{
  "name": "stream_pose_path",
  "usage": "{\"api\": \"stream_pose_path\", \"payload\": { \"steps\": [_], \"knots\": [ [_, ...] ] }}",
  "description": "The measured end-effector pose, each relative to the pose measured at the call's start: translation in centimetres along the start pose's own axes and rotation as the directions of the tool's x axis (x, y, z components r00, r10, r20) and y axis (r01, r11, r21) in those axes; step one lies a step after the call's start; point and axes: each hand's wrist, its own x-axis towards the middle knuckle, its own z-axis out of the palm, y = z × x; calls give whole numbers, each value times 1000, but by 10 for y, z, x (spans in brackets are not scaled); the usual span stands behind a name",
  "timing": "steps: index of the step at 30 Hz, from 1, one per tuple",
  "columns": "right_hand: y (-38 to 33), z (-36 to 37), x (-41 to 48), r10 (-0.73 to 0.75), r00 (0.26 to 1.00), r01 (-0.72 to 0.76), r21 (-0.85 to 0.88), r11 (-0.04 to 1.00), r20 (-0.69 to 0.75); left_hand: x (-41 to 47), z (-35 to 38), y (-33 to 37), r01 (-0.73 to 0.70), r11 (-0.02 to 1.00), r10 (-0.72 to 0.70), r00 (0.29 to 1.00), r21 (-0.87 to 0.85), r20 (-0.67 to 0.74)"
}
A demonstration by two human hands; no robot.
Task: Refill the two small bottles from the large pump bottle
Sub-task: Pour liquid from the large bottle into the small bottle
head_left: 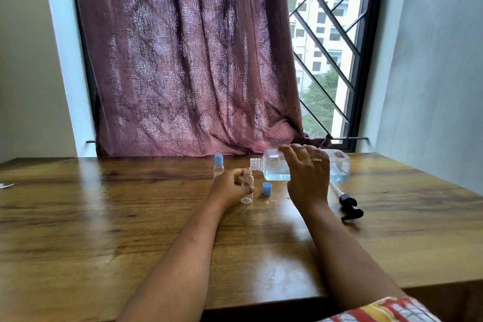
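Large pump bottle [271, 167] tipped on side above table [104, 217], open neck pointing left, close by mouth of uncapped small bottle [247, 195]. Right hand [308, 175] wrapped over large bottle's middle; blue liquid pooled along lower side. Left hand [230, 185] grips small bottle, upright on table. Loose blue cap [267, 189] just right of it. Second small bottle [218, 165], capped, stands behind. Pump [349, 206] lies on table, further right.
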Motion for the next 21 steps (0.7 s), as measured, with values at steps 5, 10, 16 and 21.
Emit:
{"api": "stream_pose_path", "payload": {
  "steps": [5,10,16,21],
  "knots": [
    [0,1,1,1,1000,-1,-8,1000,-1,0,0,-2,1,1000,-1,1000,-25,-2],
    [0,2,1,-2,1000,2,0,1000,-1,0,0,-2,10,999,-10,1000,-46,3],
    [0,2,2,-5,1000,6,-12,1000,8,0,0,-2,25,998,-24,1000,-60,8],
    [0,1,2,-4,1000,4,-10,1000,1,1,2,-3,33,998,-34,999,-52,-6]
  ]
}}
